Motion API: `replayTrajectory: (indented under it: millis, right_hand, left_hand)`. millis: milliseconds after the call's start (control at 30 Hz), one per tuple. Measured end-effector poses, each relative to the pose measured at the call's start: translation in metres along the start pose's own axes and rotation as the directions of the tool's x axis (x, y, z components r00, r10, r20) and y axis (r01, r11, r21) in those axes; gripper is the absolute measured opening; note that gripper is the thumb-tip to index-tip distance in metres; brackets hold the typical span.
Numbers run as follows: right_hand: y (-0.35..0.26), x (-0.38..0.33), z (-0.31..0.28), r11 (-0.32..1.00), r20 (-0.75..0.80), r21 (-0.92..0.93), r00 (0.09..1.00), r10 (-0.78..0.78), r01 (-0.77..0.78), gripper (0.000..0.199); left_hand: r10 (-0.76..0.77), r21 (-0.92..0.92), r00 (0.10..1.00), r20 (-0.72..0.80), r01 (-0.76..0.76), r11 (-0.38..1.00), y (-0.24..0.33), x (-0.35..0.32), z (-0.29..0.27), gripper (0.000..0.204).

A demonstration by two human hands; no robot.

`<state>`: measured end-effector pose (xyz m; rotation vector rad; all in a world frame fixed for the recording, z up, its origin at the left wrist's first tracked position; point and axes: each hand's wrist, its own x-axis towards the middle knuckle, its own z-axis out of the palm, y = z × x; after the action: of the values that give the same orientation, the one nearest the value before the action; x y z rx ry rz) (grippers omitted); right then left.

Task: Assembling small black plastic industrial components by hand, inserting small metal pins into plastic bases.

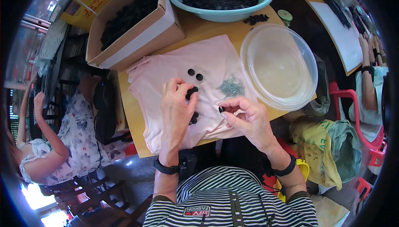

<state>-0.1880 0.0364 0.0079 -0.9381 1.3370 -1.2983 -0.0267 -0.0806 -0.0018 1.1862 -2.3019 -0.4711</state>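
- At left, a cardboard box (166,44) of black pieces (129,19).
- Our left hand (176,106) curls its fingers about black discs (192,90) over the pink cloth (216,56); whether they are clamped, we cannot tell.
- Our right hand (247,119) pinches a small black piece (221,109) between thumb and forefinger, above the cloth.
- Rightmost, a clear round lid (280,66).

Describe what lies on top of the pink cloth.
Small black pieces and a greenish pile. The left hand and right hand cover parts; anything hidden beneath them cannot be seen.
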Motion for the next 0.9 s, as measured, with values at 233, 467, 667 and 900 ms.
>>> replayTrajectory:
  millis: [233, 467, 667, 900]
  right_hand:
    - [-0.003, -0.003, -0.004, 0.981, -0.017, 0.187, 0.999, -0.041, 0.043, 0.022]
    - [-0.021, -0.010, -0.003, 0.882, 0.027, 0.471, 1.000, 0.015, -0.026, 0.026]
    - [-0.016, -0.013, -0.003, 0.797, 0.080, 0.597, 0.996, 0.048, -0.087, 0.027]
    - [-0.021, -0.016, 0.000, 0.753, 0.108, 0.651, 0.994, 0.033, -0.095, 0.026]
  left_hand:
    - [-0.054, -0.418, 0.998, -0.020, 0.041, 0.907, 0.020, -0.011, -0.009, 0.018]
    - [-0.200, -0.937, 0.975, 0.095, 0.155, 0.314, 0.038, -0.040, -0.016, 0.024]
    - [-0.205, -0.982, 0.972, 0.117, 0.145, 0.124, 0.043, -0.049, -0.011, 0.024]
    - [-0.208, -0.983, 0.974, 0.087, 0.118, 0.141, 0.047, -0.052, -0.013, 0.025]
